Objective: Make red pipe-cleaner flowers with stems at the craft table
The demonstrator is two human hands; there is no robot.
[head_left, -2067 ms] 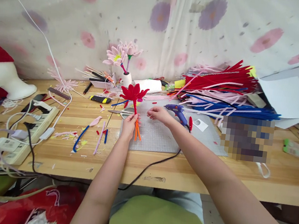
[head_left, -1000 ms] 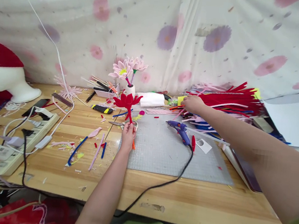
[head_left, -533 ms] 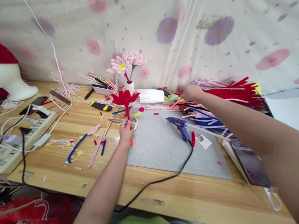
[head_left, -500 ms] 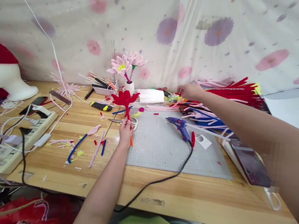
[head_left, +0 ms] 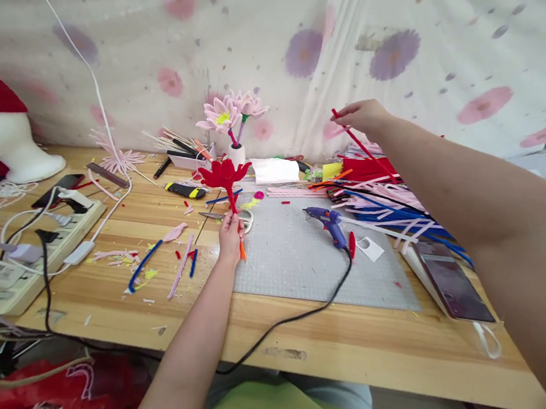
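Gripping the stem of a red pipe-cleaner flower [head_left: 223, 175], the left hand [head_left: 230, 236] holds it upright over the left edge of the grey cutting mat [head_left: 305, 265], fingers closed round it. Right hand [head_left: 363, 115] is raised above the pile of pipe cleaners [head_left: 394, 193], fingers pinching one red pipe cleaner [head_left: 360, 145]. Blue glue gun [head_left: 329, 223] lies on the mat between the hands.
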